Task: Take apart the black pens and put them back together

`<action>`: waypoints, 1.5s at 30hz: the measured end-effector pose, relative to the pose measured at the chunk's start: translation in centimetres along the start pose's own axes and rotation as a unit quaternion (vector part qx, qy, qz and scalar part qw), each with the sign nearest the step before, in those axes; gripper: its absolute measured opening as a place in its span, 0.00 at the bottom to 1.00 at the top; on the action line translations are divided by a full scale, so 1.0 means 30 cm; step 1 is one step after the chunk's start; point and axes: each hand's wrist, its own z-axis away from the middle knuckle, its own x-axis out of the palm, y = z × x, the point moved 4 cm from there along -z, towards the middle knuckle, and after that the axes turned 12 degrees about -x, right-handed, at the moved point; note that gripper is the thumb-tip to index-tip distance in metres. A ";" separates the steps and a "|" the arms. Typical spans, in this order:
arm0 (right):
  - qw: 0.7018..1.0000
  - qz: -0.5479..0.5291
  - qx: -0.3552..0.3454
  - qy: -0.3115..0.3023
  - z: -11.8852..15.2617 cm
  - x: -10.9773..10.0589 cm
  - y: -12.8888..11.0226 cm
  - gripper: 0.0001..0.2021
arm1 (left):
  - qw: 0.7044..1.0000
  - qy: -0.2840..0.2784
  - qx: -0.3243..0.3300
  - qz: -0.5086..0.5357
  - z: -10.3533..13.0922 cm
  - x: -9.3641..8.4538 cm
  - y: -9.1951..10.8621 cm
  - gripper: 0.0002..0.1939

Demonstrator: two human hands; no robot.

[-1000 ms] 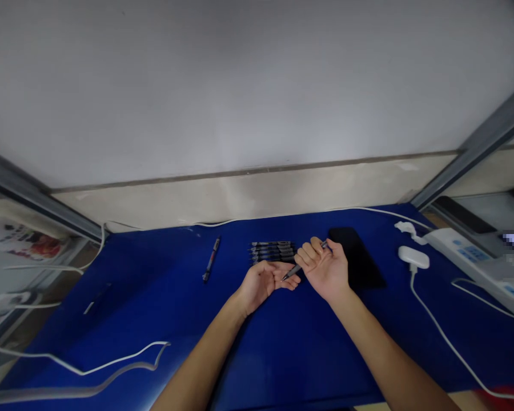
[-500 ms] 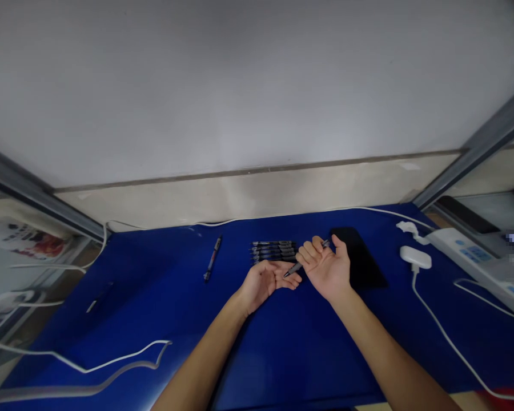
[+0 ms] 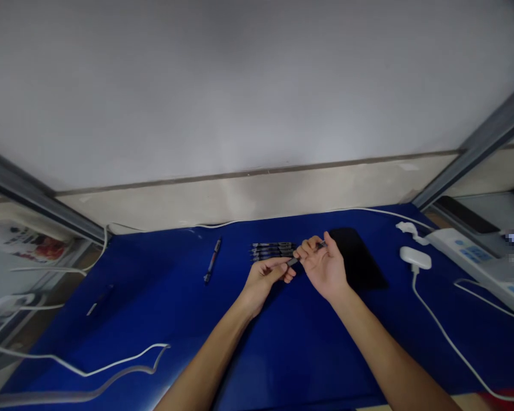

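Observation:
A dark pen (image 3: pixel 293 261) is held between my two hands, slanting up to the right. My left hand (image 3: pixel 263 281) pinches its lower left end between thumb and fingers. The fingers of my right hand (image 3: pixel 322 266) curl round the upper part, palm turned up, with the pen's other end showing near the thumb. Behind my hands, several similar pens (image 3: pixel 270 249) lie side by side in a stack of rows, partly covered by my fingers. Another pen (image 3: pixel 213 260) lies by itself to the left of them.
A black flat pad (image 3: pixel 362 260) lies right of my right hand on the blue table (image 3: pixel 154 291). Farther right are a white charger (image 3: pixel 415 257) with its cable and a white power strip (image 3: pixel 466 251). One more dark pen (image 3: pixel 99 300) and white cables (image 3: pixel 124 359) lie left.
My left hand has gone from lying open under the pen's tip to pinching the pen's lower end. My right hand has shifted slightly left, still holding the pen.

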 end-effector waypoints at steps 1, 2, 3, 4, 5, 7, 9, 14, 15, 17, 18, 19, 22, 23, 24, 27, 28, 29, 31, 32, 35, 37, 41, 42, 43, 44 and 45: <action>1.000 0.026 -0.009 0.001 -0.003 -0.004 0.003 0.20 | 1.000 0.016 0.015 0.001 0.002 -0.006 0.009 0.16; 0.998 0.058 -0.016 0.000 -0.004 -0.007 0.006 0.20 | 0.999 0.032 0.032 0.006 0.004 -0.013 0.022 0.16; 0.995 0.096 -0.020 -0.005 -0.003 -0.009 0.010 0.20 | 0.998 0.047 0.050 0.014 0.006 -0.023 0.036 0.15; 0.990 0.137 -0.021 -0.011 0.000 -0.009 0.016 0.21 | 0.996 0.061 0.067 0.026 0.007 -0.036 0.051 0.15; 0.983 0.181 -0.023 -0.019 0.006 -0.008 0.021 0.22 | 0.993 0.076 0.085 0.042 0.008 -0.050 0.067 0.14; 0.959 0.278 -0.027 -0.045 0.021 -0.004 0.033 0.24 | 0.985 0.103 0.115 0.079 0.008 -0.082 0.094 0.14; 0.924 0.373 -0.029 -0.079 0.039 0.005 0.047 0.25 | 0.977 0.121 0.133 0.112 0.006 -0.110 0.111 0.13; 0.870 0.459 0.009 -0.183 0.082 0.033 0.104 0.25 | 0.981 0.124 0.110 0.104 -0.003 -0.118 0.090 0.17; 0.863 0.463 0.019 -0.203 0.090 0.039 0.115 0.25 | 0.984 0.122 0.097 0.080 -0.004 -0.108 0.079 0.18; 0.846 0.476 0.035 -0.236 0.103 0.048 0.135 0.24 | 0.990 0.120 0.070 0.024 -0.006 -0.088 0.060 0.19; 0.839 0.483 0.039 -0.248 0.107 0.051 0.142 0.24 | 0.991 0.123 0.061 -0.004 -0.004 -0.082 0.056 0.19; 0.833 0.489 0.042 -0.255 0.110 0.051 0.147 0.23 | 0.989 0.132 0.059 -0.032 -0.001 -0.082 0.060 0.20; 0.829 0.495 0.044 -0.256 0.109 0.043 0.150 0.23 | 0.961 0.214 0.112 -0.133 0.023 -0.123 0.118 0.21; 0.829 0.498 0.043 -0.250 0.106 0.039 0.147 0.23 | 0.940 0.253 0.145 -0.177 0.036 -0.148 0.150 0.20; 0.828 0.504 0.040 -0.243 0.102 0.034 0.142 0.24 | 0.915 0.293 0.167 -0.219 0.049 -0.176 0.180 0.20; 0.815 0.535 0.014 -0.222 0.089 0.025 0.117 0.23 | 0.826 0.406 0.136 -0.366 0.072 -0.268 0.236 0.19; 0.807 0.550 0.001 -0.216 0.085 0.023 0.108 0.23 | 0.786 0.442 0.112 -0.418 0.077 -0.294 0.245 0.19; 0.798 0.565 -0.012 -0.210 0.082 0.022 0.099 0.23 | 0.749 0.461 0.086 -0.467 0.078 -0.315 0.248 0.18; 0.780 0.590 -0.035 -0.204 0.077 0.023 0.085 0.23 | 0.694 0.474 0.038 -0.541 0.078 -0.341 0.242 0.16; 0.774 0.598 -0.045 -0.203 0.075 0.023 0.079 0.23 | 0.672 0.476 0.021 -0.567 0.079 -0.347 0.238 0.15; 0.764 0.610 -0.062 -0.202 0.070 0.025 0.067 0.22 | 0.618 0.485 -0.001 -0.619 0.086 -0.347 0.233 0.14; 0.758 0.617 -0.070 -0.198 0.066 0.023 0.061 0.22 | 0.595 0.487 -0.015 -0.639 0.093 -0.344 0.234 0.13; 0.754 0.621 -0.093 -0.193 0.059 0.019 0.052 0.22 | 0.575 0.490 -0.060 -0.653 0.108 -0.347 0.236 0.13; 0.753 0.621 -0.098 -0.194 0.058 0.018 0.051 0.22 | 0.573 0.491 -0.069 -0.653 0.111 -0.348 0.236 0.14; 0.752 0.622 -0.102 -0.195 0.057 0.017 0.050 0.22 | 0.571 0.492 -0.077 -0.652 0.113 -0.348 0.237 0.14; 0.750 0.622 -0.105 -0.197 0.057 0.016 0.050 0.22 | 0.570 0.494 -0.083 -0.651 0.116 -0.349 0.237 0.14; 0.749 0.624 -0.107 -0.198 0.057 0.016 0.050 0.22 | 0.569 0.497 -0.088 -0.649 0.118 -0.349 0.238 0.14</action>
